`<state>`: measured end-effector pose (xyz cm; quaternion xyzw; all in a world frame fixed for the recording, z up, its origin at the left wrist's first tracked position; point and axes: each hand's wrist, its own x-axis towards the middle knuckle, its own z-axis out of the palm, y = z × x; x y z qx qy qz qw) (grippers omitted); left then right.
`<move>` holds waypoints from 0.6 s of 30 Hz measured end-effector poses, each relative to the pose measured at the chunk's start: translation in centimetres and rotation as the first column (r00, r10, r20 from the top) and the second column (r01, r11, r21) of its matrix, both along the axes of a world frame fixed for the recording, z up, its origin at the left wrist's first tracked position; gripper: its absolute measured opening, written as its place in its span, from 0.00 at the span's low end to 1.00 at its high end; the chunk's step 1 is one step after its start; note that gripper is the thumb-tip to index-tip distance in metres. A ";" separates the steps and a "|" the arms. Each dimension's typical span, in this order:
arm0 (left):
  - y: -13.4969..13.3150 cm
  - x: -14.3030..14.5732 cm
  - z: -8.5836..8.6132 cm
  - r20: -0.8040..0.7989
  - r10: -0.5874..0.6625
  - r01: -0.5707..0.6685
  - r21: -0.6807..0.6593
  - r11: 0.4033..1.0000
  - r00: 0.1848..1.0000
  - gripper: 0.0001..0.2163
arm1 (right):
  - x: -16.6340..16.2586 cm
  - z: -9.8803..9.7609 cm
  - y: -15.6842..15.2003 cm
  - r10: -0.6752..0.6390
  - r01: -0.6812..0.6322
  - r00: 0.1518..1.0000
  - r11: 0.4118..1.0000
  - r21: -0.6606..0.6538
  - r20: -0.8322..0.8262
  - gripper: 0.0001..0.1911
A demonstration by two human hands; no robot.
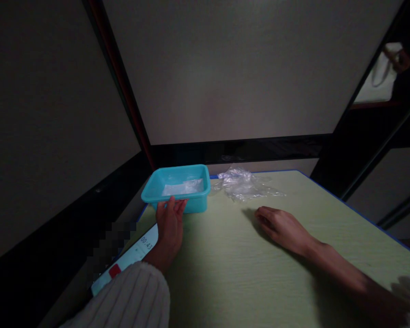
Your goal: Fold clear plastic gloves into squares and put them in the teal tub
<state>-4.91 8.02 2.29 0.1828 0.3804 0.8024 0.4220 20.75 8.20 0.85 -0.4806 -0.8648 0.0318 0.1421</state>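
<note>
At the far left of the table stands a turquoise plastic basket (201,203) with flat white packets (182,188) on its bottom. My left hand (170,223) is at the basket's near rim, fingers closed on the edge. Parts of those fingers are hidden behind the back of the hand. My right hand (282,228) rests on the table to the right, its fingers curled in and nothing visible in them. Beyond it lies a crumpled heap of clear plastic bags (244,183), apart from both hands.
A phone (133,253) showing a timer lies along the table's left edge, partly covered by my left forearm. The pale green table (225,273) has a blue edge and ends near a grey panel (239,82). A white bag (379,77) is at the upper right.
</note>
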 end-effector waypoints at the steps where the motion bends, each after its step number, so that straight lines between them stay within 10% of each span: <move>1: 0.0 0.0 0.0 -0.003 0.002 -0.002 -0.005 1.000 1.000 0.08 | 0.0 0.1 0.0 0.002 -0.002 1.000 1.000 0.008 -0.004 0.08; 18: -4.4 3.5 -0.9 0.045 -0.274 0.276 -0.243 0.930 0.961 0.04 | -0.2 -1.2 6.7 -0.143 0.143 0.990 0.988 0.053 -0.007 0.22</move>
